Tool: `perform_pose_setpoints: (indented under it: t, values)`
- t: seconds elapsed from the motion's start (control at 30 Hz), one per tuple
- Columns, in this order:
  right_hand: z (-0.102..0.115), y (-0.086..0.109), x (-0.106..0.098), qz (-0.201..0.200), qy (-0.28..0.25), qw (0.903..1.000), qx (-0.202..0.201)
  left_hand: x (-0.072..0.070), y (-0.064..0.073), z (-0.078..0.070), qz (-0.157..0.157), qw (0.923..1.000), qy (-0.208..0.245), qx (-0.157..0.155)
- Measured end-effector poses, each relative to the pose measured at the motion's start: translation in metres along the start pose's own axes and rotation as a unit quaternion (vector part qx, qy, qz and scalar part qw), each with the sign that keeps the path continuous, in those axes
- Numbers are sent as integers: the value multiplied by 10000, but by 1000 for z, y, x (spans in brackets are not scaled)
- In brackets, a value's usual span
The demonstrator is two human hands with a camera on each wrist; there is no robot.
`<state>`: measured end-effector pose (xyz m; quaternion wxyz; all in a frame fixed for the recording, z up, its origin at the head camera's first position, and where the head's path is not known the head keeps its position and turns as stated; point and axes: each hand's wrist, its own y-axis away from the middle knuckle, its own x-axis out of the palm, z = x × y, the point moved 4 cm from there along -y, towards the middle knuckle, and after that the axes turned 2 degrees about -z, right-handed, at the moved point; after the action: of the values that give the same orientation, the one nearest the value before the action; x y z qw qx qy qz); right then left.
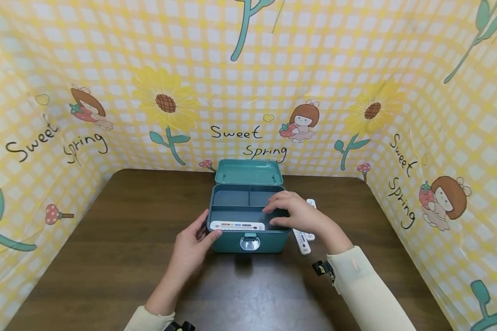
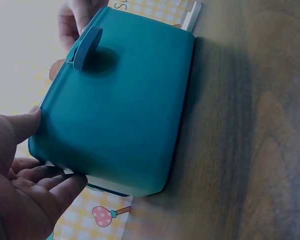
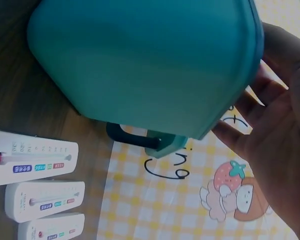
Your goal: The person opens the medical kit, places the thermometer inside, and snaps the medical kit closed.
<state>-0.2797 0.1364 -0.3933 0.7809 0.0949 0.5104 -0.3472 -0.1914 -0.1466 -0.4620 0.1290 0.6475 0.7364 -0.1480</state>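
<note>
A teal storage box [image 1: 228,241] stands with its lid [image 1: 248,172] raised at the back, showing grey divided compartments [image 1: 231,198]. One white thermometer [image 1: 238,225] lies along the front inside. My left hand [image 1: 192,243] grips the front left corner, thumb over the front rim and fingers along the left side. My right hand [image 1: 296,211] is over the box's right side, fingers loosely bent above the front compartment and nothing visible between them. From the right wrist view, its fingers reach past the rim and their tips are hidden behind the box wall.
Three more white thermometers [image 3: 32,157] lie on the brown wooden table [image 1: 141,220] close to the box's right side. A clear latch [image 1: 250,243] hangs on the box front. Yellow checked cloth [image 1: 232,92] encloses the table's back and sides.
</note>
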Motion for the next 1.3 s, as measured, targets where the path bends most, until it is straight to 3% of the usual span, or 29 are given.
perform_pose_setpoints:
  t: [0.17,0.33,0.67,1.0,1.3]
  values:
    - [0,15,-9,-513,-210,9982,247,-2,1,-2,-58,9998,-194,34]
    - [-5,33,-18,-1139,-206,9926,377,-1,0,-5,-78,9990,-315,296]
    - [-26,70,-21,-2226,-178,9707,884,-2,0,-9,-120,9958,-585,699]
    - [-43,96,-18,-2819,-689,9383,1881,0,-1,-10,-267,9969,-557,485]
    - [-64,112,-10,-3030,-488,9216,2375,0,-2,-9,-199,9989,-317,278]
